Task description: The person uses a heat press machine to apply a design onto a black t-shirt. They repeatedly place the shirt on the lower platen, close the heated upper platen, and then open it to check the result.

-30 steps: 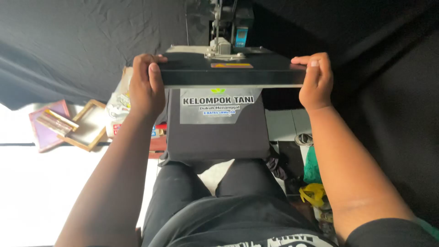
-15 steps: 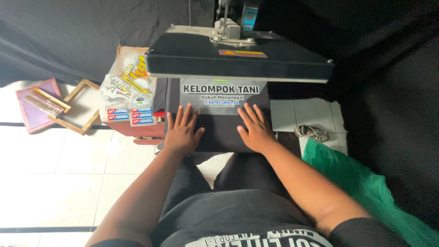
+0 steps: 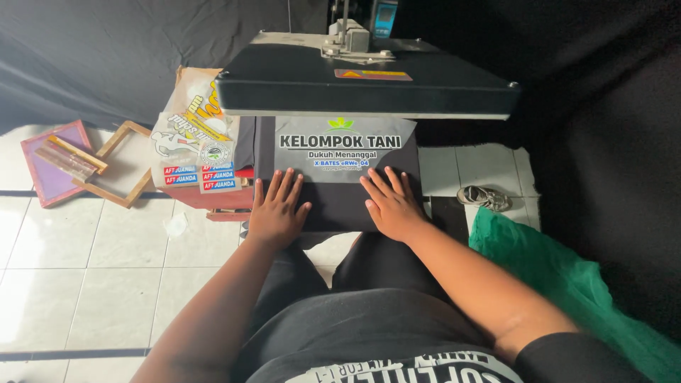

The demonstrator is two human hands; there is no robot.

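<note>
A dark shirt (image 3: 333, 202) lies flat on the lower plate of a heat press, with a grey printed transfer sheet (image 3: 344, 145) on its upper part. The press's black upper plate (image 3: 365, 81) is raised above it. My left hand (image 3: 277, 209) rests palm down with fingers spread on the shirt's lower left. On the lower right of the shirt my right hand (image 3: 391, 204) lies flat the same way, its fingertips touching the bottom edge of the transfer sheet. Neither hand holds anything.
A stack of printed transfer sheets (image 3: 191, 138) sits on a red stand left of the press. Wooden screen frames (image 3: 78, 163) lie on the white tiled floor at the left. Green fabric (image 3: 560, 276) lies at the right, a shoe (image 3: 482, 197) beyond it. Black cloth hangs behind.
A second ago both hands gripped the upper plate's front corners, which sat low over the shirt. The plate has since gone up, and both hands came down flat onto the shirt.
</note>
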